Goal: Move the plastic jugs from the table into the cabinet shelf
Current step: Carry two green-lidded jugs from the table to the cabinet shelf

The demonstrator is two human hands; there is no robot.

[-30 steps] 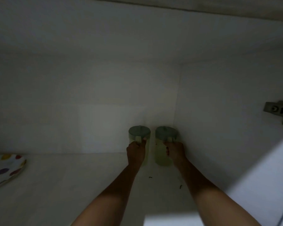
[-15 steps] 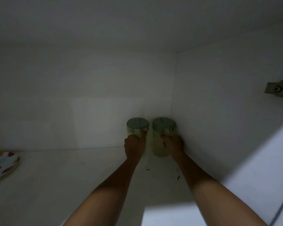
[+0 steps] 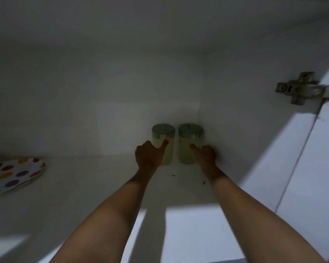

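Two pale green plastic jugs with darker green lids stand upright side by side in the back right corner of the white cabinet shelf (image 3: 103, 186). My left hand (image 3: 148, 156) is low against the left jug (image 3: 164, 149), one fingertip touching it just under the lid. My right hand (image 3: 206, 154) is beside the base of the right jug (image 3: 186, 152), one finger pointing at its front. Neither hand wraps a handle; the lower part of each jug is partly hidden by a hand.
A white plate with coloured dots (image 3: 13, 175) lies at the shelf's left edge. The cabinet's right wall carries a metal hinge (image 3: 300, 89), with the open door (image 3: 311, 168) beyond it. Small dark specks (image 3: 203, 182) lie on the shelf in front of the jugs.
Both hands gripped the jug handles near the lids before. Now they have slid lower and slightly outward, with only fingertips on the jugs, which stand in the corner.
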